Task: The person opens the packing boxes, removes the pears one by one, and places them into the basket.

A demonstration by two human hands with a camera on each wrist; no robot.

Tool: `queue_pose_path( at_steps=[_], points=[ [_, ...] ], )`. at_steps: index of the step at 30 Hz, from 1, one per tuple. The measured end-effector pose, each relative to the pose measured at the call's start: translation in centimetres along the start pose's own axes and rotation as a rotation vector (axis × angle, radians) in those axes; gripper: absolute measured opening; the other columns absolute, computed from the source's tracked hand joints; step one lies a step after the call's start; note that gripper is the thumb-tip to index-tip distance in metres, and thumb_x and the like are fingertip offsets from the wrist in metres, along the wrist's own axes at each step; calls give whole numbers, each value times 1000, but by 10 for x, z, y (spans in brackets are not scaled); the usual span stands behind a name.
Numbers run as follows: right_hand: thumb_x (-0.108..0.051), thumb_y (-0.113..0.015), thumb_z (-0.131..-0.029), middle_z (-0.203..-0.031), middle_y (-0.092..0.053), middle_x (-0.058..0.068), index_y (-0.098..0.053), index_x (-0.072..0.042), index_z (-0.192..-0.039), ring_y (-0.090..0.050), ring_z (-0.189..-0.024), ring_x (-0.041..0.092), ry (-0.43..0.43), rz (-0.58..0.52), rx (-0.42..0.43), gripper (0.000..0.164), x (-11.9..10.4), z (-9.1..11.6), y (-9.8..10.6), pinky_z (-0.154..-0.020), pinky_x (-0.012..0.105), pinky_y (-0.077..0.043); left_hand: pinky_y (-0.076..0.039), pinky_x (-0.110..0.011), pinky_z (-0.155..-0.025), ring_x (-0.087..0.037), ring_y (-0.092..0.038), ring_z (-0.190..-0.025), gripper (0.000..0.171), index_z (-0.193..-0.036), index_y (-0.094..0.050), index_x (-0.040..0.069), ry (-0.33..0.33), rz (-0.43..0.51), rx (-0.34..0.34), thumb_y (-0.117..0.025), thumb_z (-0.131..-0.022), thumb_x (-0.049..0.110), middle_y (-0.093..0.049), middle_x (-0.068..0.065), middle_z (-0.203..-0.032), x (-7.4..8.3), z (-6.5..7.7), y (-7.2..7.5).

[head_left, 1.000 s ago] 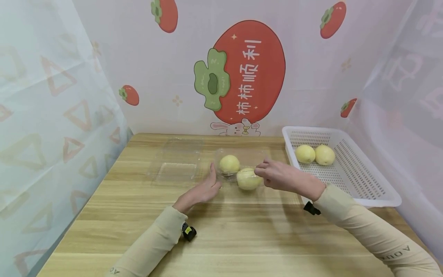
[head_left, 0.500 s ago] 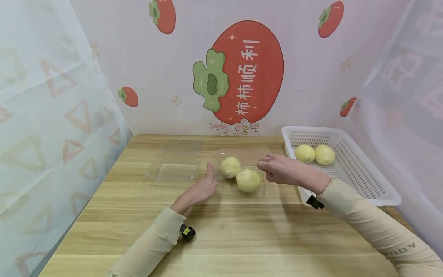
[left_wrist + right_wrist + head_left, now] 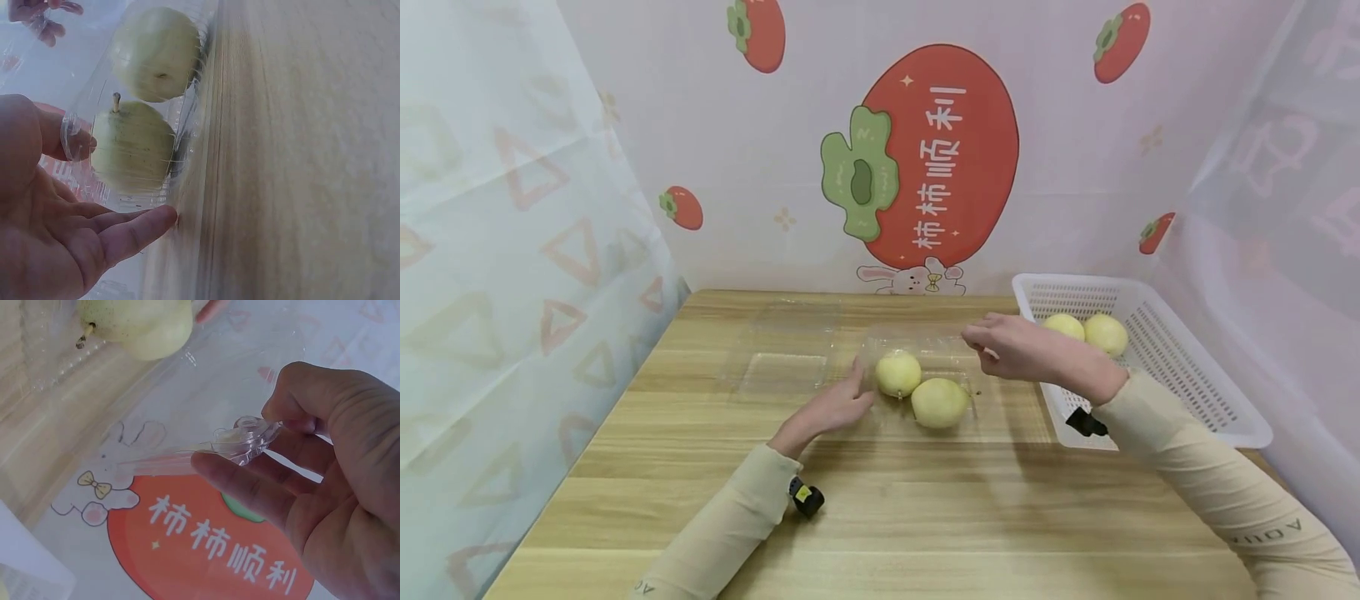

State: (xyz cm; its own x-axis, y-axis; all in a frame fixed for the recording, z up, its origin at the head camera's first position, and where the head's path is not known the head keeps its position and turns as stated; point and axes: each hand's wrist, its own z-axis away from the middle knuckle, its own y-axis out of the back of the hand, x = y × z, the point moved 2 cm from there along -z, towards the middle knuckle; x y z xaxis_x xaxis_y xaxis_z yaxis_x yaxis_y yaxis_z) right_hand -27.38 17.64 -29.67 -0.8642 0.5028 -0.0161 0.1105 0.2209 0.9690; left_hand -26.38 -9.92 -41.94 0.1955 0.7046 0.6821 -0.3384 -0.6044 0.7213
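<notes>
On the left, toward the far edge of the wooden table point(image 3: 880, 533), a transparent plastic clamshell point(image 3: 782, 368) is lying unfolded. Just right of it and nearer, I am resting my left hand point(image 3: 831, 410) at the left end of a second transparent box point(image 3: 951, 377), fingers mostly outstretched, touching the plastic without taking hold of it. Inside this box two pale yellow pears are sitting side by side: the left pear point(image 3: 898, 373) a little farther off, the right pear point(image 3: 940, 403) nearer, lying on its side. With my right hand point(image 3: 1015, 346), fingers bent in, I am pinching the edge of the box's raised lid point(image 3: 250, 434) between thumb and fingers, at its right end. Past that wrist, at the right, a white perforated basket point(image 3: 1183, 392) is standing, and two more pears point(image 3: 1106, 334) are lying together toward its far left corner, one partly hidden behind my hand.
</notes>
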Motion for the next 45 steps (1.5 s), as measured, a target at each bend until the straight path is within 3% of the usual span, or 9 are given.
queue_pose_path(
  at_steps=[2, 4, 8, 12, 15, 19, 22, 25, 45],
  points=[
    [9, -59, -71, -66, -39, -6, -42, -11, -73, -38, -67, 10, -10, -6, -7, 26, 1, -2, 2, -60, 22, -34, -40, -31, -42, -18, -41, -47, 81, -156, 10, 9, 7, 14, -1, -45, -100, 29, -51, -30, -140, 0, -1, 0],
    [9, -59, -72, -67, -41, -5, -43, -11, -73, -40, -68, 10, -13, -17, -12, 26, 3, -3, 4, -60, 22, -36, -33, -24, -38, -10, -33, -44, 80, -156, 8, 6, 18, 17, -2, -45, -100, 28, -48, -29, -144, -1, -1, 0],
    [10, -59, -74, -66, -43, -4, -45, -10, -73, -41, -64, 8, -5, -42, -9, 24, 7, -8, 8, -57, 21, -37, -32, -22, -39, -9, -31, -44, 78, -156, 5, 4, 38, 22, -7, -44, -100, 26, -25, -22, -159, -2, -2, 0],
    [9, -61, -77, -68, -52, -3, -50, -9, -77, -43, -60, 6, -2, -48, 27, 20, 15, -14, 13, -53, 20, -39, -31, -21, -38, -8, -31, -44, 77, -156, 4, 3, 38, 27, -2, -44, -100, 25, -38, -26, -153, 0, 0, 0],
    [8, -62, -78, -71, -57, -2, -54, -8, -81, -45, -59, 5, -8, -42, 62, 18, 22, -18, 16, -52, 20, -42, -30, -21, -37, -8, -32, -44, 77, -156, 4, 3, 31, 39, 1, -45, -100, 23, -61, -30, -120, 1, 0, 0],
    [8, -61, -78, -71, -59, -1, -56, -7, -83, -52, -61, 8, -24, -43, 107, 16, 33, -24, 18, -55, 24, -46, -30, -20, -37, -8, -32, -43, 78, -156, 4, 3, 32, 53, 1, -46, -100, 23, -61, -25, -90, 0, -1, 0],
    [8, -61, -79, -74, -64, 3, -57, -5, -82, -63, -68, 15, -41, -52, 160, 14, 42, -28, 20, -60, 32, -53, -30, -21, -37, -8, -32, -43, 78, -157, 4, 4, 27, 62, 5, -46, -99, 24, -59, -27, -129, -2, -2, 0],
    [6, -63, -81, -79, -69, 6, -59, -4, -83, -70, -78, 22, -71, -46, 203, 11, 51, -32, 21, -67, 39, -57, -30, -21, -37, -8, -31, -43, 78, -157, 4, 5, 21, 65, 5, -46, -100, 24, -32, -20, -158, -3, -2, 1],
    [-5, -52, -94, -100, -69, 18, -63, -2, -102, -67, -95, 32, -381, -113, 162, 14, 107, -61, 11, -85, 48, -55, -30, -20, -36, -8, -31, -42, 79, -157, 5, 8, 54, 92, -3, -45, -99, 25, -27, -14, -161, -4, -3, 0]
  ],
)
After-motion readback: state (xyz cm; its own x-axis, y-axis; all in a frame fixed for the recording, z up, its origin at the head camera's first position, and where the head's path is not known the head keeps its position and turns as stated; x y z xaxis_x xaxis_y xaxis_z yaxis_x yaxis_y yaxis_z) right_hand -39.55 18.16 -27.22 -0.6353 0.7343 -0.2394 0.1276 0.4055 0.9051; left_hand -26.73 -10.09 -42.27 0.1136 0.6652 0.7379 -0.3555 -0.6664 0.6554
